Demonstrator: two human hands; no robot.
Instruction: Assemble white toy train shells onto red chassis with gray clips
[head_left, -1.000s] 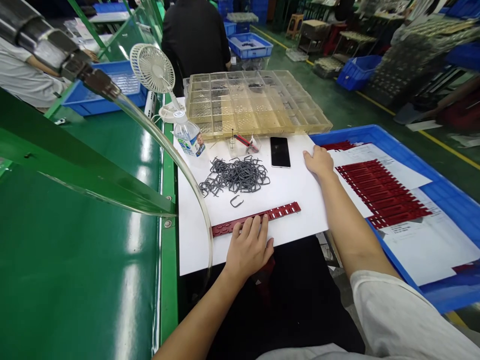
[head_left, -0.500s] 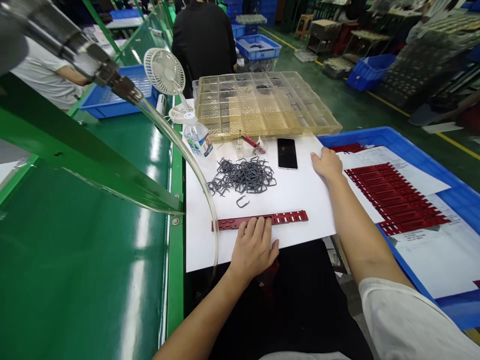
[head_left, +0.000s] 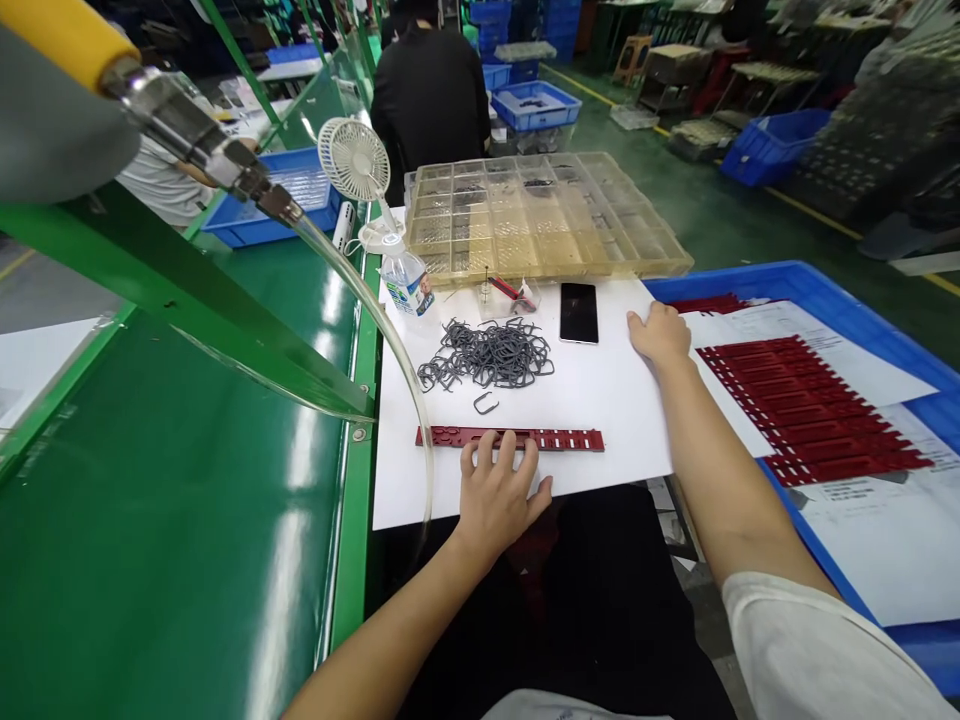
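Note:
My left hand [head_left: 499, 490] lies over a long red perforated strip [head_left: 559, 440], with its fingertips on the strip's near edge and its left part partly covered. A loose pile of dark grey wire clips [head_left: 487, 357] sits beyond it on a white board [head_left: 405, 480]. One single clip [head_left: 486, 403] lies apart, just below the pile. My right hand [head_left: 660, 335] rests flat at the board's right edge, holding nothing, near a black smartphone [head_left: 578, 313].
A clear compartment tray [head_left: 540, 215] stands behind the board, with a water bottle [head_left: 409, 285] and small fan [head_left: 354, 160] at its left. A blue crate [head_left: 817, 290] holding red strips on papers is right; a green conveyor [head_left: 187, 500] is left.
The red strip has turned on the board under my left hand, its right end swinging toward me. The whole view has shifted, with the scene sliding right and down. My right hand stays in place on the board.

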